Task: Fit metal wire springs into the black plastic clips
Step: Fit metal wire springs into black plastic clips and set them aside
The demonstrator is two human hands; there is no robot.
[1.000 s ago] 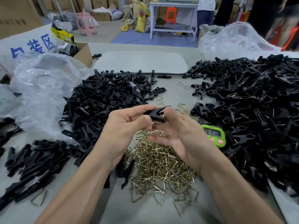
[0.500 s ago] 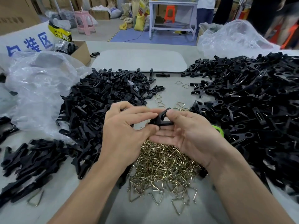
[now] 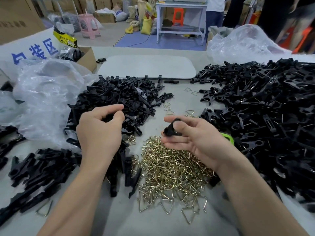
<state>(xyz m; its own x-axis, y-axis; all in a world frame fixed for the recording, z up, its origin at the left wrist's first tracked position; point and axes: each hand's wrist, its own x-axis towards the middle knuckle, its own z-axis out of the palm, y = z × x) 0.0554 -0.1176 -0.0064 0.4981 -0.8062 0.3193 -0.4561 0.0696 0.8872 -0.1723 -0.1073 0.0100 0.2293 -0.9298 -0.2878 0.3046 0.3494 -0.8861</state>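
The right hand (image 3: 196, 138) pinches a black clip (image 3: 171, 129) between thumb and fingers, just above the wire springs (image 3: 170, 167). The left hand (image 3: 100, 133) curls its fingers over the clip pile (image 3: 122, 99); perhaps holding something, but the blur hides it.

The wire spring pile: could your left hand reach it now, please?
Probably yes: the left hand hovers left of the wire spring pile, its near side uncovered; the right hand, gripping a black clip, overhangs only the far part.

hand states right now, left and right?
Left hand: fingers curled over the clip pile; cannot tell if it grips anything.
Right hand: holding one black clip between thumb and fingers.
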